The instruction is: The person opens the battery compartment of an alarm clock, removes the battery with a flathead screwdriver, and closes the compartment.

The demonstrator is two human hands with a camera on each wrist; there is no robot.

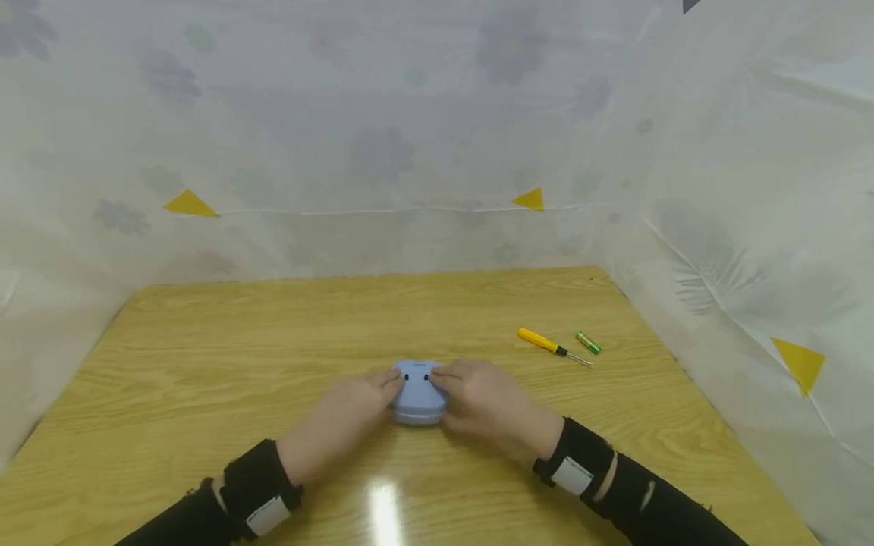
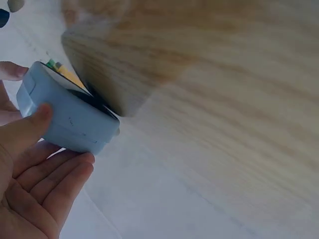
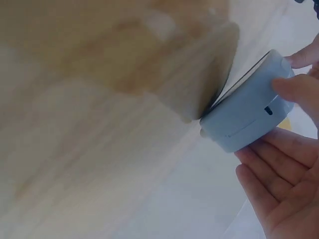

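Observation:
A small light blue plastic device (image 1: 419, 409) with rounded corners and two dark, eye-like spots on top is at the middle of the table, toward the person. From its left side my left hand (image 1: 348, 413) grips it, the thumb (image 2: 40, 117) against its side wall and the other fingers on its top. My right hand (image 1: 488, 398) holds the opposite side the same way, its thumb (image 3: 294, 85) on the side wall. Both wrist views show the device (image 2: 75, 117) at the shiny tabletop, with a gap under part of it. Its underside is mostly hidden.
A yellow-handled screwdriver (image 1: 546, 343) lies on the wooden table (image 1: 273, 326) to the right, beyond the right hand. Beside it is a green battery (image 1: 588, 343). Pale flowered sheeting (image 1: 382, 152) with yellow triangles hangs behind and along the right side.

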